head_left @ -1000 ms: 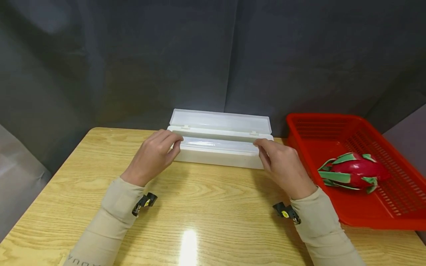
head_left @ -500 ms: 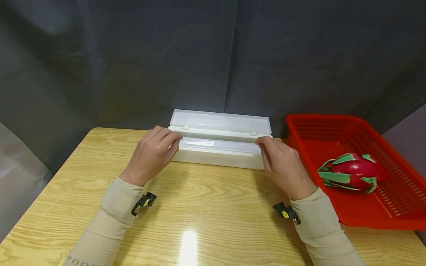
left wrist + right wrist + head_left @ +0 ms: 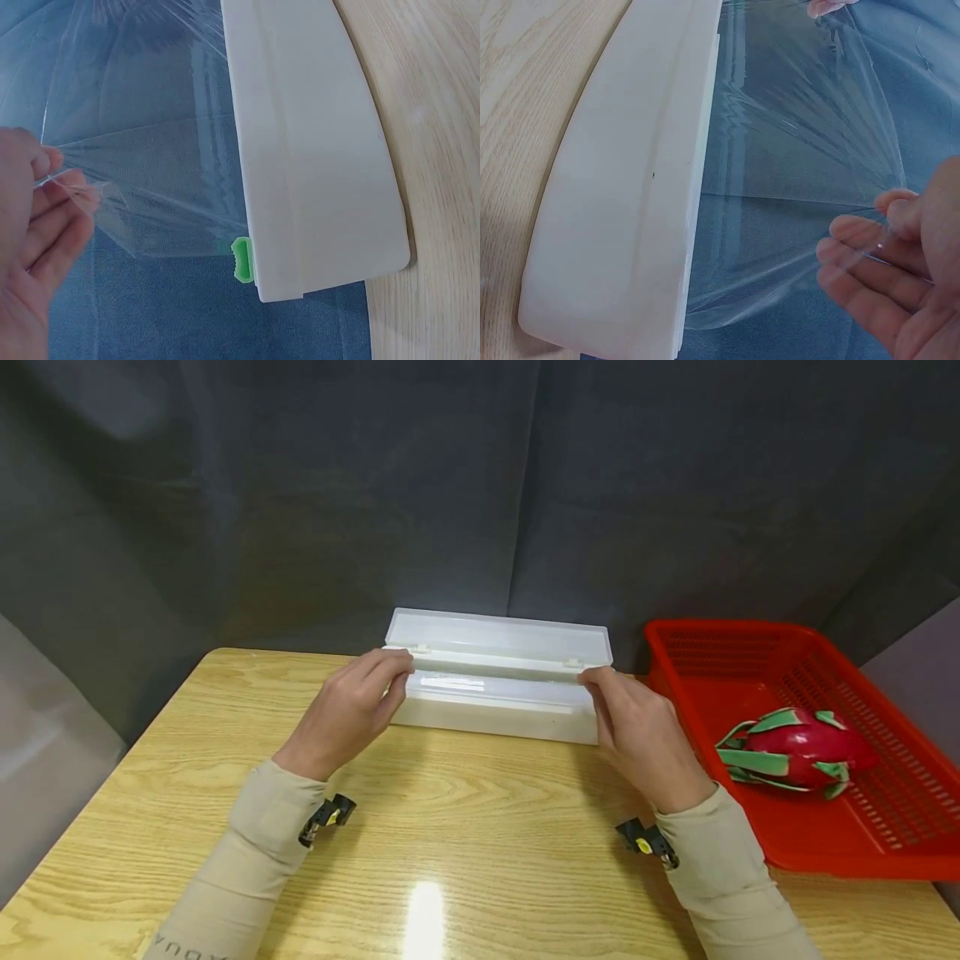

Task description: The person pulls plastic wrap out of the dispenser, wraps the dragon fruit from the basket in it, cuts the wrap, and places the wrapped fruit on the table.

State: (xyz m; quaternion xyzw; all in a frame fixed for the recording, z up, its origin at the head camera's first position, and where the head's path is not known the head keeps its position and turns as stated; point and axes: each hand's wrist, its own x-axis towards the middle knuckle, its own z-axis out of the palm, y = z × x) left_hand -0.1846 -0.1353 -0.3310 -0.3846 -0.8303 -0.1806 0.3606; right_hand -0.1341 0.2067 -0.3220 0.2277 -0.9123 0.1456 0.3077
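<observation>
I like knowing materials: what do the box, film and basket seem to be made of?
Box: probably hard plastic, satin, judging by its even surface and rounded corners.
Film: apparently thin, glossy plastic; it's see-through and creases towards the pinching fingers.
Basket: likely plastic, fairly shiny, with evenly slotted walls.

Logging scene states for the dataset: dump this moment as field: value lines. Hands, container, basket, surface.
left: left hand grip pinches thin clear plastic film
right: right hand grip pinches the same film
film state: wrinkled, stretched between both hands and container
container: long white plastic box, hinged white lid open at back
box detail: small light-green plastic piece at one edge
right side: red slotted plastic basket, red-and-green dragon fruit inside
surface: pale wood-grain table
</observation>
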